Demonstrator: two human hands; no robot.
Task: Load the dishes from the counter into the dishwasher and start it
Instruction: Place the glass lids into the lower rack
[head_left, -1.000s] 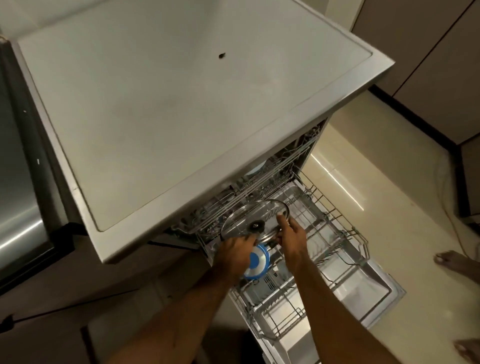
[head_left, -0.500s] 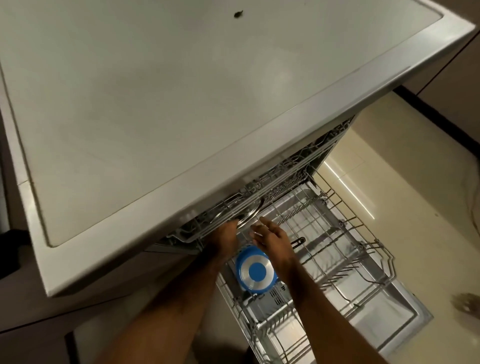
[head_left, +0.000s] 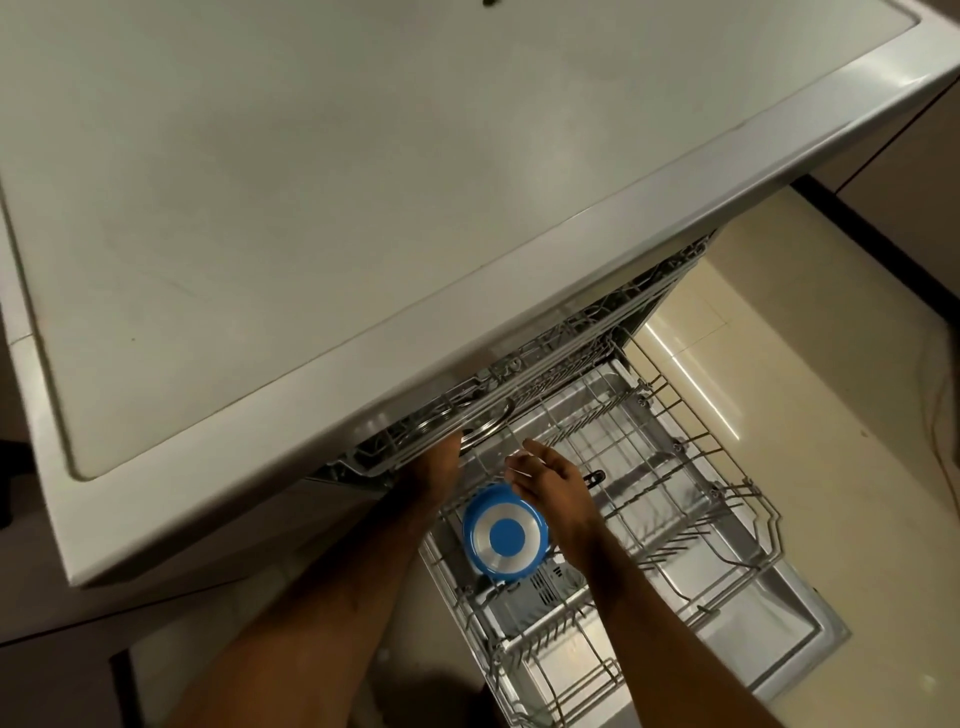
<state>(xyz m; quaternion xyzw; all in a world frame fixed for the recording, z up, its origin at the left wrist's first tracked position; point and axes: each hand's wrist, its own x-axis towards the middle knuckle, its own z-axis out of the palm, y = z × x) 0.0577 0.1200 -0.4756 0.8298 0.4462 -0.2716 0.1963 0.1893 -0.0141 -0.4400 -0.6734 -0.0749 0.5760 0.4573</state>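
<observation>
Head view: glass lid (head_left: 491, 427), held by both hands over the rack a second ago, now sits far back in the lower rack (head_left: 727, 499). Only an arc of its metal rim shows below the upper rack (head_left: 545, 358). Right hand (head_left: 553, 486) has let go, fingers straight and apart, hovering just above the tines. Left hand (head_left: 434, 470) reaches in by the lid; its fingers are hidden under the rack edge, so I cannot tell its grip. Reads as lid nearly placed, more loading and the start press still to do. Blue bowl (head_left: 506, 535) sits upside down in the lower rack, just beside the right wrist. A small black handle (head_left: 594, 476) pokes up near the fingers. Upper rack overhang crowds the lid slot. Door (head_left: 795, 623) lies open flat.
</observation>
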